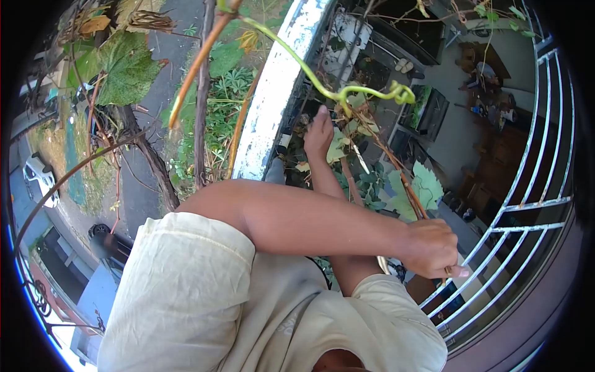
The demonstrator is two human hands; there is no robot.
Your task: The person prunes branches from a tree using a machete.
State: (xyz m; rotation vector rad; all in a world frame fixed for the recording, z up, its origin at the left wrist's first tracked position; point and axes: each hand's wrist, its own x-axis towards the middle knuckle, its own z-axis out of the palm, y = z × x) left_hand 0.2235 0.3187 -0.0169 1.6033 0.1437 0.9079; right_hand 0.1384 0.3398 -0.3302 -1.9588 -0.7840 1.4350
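My left arm reaches across in front of my right arm. At the end of it my left hand (432, 248) is closed around a brown vine stem (406, 181), which runs up and left from the fist. My right hand (318, 133) is curled, thumb upward, beside the white ledge and among vine leaves; I cannot tell what it grips. A curly green tendril (372, 92) hangs just above it. Between the hands are a large green leaf (426, 186) and a pale, pointed sliver (360, 159). A curved, pale metallic piece (383, 265) shows under my left forearm.
A white ledge with peeling paint (273, 93) runs beside my right hand. White metal railings (527, 229) curve along the right. Woody vines (149, 155) and a big leaf (127, 68) hang at left, above a road with a white car (41, 178). Furniture (489, 68) stands below right.
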